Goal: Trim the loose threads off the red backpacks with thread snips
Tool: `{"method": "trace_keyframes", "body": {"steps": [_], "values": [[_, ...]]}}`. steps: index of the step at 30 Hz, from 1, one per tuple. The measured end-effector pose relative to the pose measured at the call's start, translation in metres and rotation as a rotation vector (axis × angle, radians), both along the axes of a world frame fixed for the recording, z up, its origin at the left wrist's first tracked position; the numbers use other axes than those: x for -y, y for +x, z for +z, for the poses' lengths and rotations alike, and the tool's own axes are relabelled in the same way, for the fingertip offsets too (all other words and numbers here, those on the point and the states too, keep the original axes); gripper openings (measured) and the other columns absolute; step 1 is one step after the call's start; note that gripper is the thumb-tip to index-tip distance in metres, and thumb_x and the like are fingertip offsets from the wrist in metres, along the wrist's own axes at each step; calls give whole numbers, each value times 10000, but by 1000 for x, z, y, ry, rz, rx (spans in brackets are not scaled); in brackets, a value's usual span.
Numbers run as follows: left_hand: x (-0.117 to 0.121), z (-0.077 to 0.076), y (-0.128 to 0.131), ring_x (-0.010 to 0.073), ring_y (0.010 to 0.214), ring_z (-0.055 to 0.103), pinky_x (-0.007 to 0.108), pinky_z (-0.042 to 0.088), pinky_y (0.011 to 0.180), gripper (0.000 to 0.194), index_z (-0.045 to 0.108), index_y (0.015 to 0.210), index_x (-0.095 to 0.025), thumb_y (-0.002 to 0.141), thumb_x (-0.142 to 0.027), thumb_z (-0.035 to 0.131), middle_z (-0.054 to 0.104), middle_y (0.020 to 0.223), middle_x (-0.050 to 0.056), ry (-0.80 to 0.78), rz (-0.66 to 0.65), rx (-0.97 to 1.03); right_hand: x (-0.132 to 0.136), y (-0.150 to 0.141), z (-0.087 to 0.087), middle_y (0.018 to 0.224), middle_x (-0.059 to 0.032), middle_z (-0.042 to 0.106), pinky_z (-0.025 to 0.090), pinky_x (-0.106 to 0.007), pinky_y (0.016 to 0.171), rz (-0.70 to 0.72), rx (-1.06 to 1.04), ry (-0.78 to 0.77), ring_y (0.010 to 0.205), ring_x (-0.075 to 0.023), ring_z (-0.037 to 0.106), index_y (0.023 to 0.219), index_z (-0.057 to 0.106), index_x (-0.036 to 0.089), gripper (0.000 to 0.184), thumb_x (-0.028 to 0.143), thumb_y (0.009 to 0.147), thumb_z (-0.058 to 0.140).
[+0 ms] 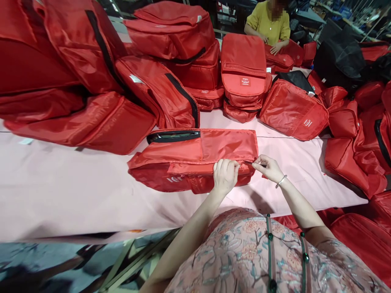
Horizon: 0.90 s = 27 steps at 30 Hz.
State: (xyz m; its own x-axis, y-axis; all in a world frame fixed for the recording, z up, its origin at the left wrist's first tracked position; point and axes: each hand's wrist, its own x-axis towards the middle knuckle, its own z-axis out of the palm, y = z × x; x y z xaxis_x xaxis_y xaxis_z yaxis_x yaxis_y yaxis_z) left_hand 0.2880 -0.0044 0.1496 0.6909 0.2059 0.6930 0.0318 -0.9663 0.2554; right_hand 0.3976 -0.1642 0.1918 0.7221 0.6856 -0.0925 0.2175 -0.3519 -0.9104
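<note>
A red backpack [195, 162] lies on its side on the pink-covered table, with a dark zipped opening along its upper left. My left hand [225, 176] is closed on the bag's edge near its right end, fingers curled over the red fabric. Just to the right, my right hand [269, 169], with a bracelet at the wrist, pinches a small dark tool at the bag's right corner. The tool's tip points toward my left hand. What kind of tool it is I cannot make out.
Red bags are heaped at the left [91, 118] and stacked at the back [174, 36]. More red bags [345, 150] crowd the right side. Across the pink table cover [76, 191], a person in a yellow top [265, 22] handles another red bag.
</note>
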Motion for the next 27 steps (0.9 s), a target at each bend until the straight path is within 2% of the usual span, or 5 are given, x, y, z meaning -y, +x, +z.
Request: {"method": "trace_keyframes", "body": {"steps": [10, 17, 22, 27], "values": [[1, -2, 0, 202, 687, 453, 329, 301, 649, 106, 531, 764, -183, 852, -238, 509, 578, 711, 56, 13, 9, 9, -6, 8, 0, 593, 37, 517, 341, -205, 513, 28, 55, -48, 532, -85, 431, 709, 538, 180, 311, 484, 744, 599], [2, -2, 1, 203, 685, 454, 330, 297, 649, 104, 532, 760, -182, 845, -240, 519, 581, 711, 59, 14, 18, 22, -5, 13, 4, 507, 71, 405, 250, -194, 443, 70, -98, 17, 452, -57, 316, 682, 497, 174, 384, 536, 709, 622], [2, -3, 1, 203, 687, 456, 332, 290, 650, 119, 537, 759, -183, 853, -250, 508, 580, 713, 60, 11, 25, 9, -7, 16, 0, 541, 53, 458, 267, -190, 438, 55, -143, 12, 469, -60, 354, 691, 511, 169, 406, 556, 680, 637], [2, -5, 1, 203, 694, 460, 336, 290, 658, 150, 541, 754, -183, 866, -264, 483, 577, 714, 62, -2, 28, -17, -11, 15, 7, 502, 69, 426, 249, -183, 411, 58, -208, 11, 434, -49, 327, 668, 507, 168, 421, 561, 643, 659]]}}
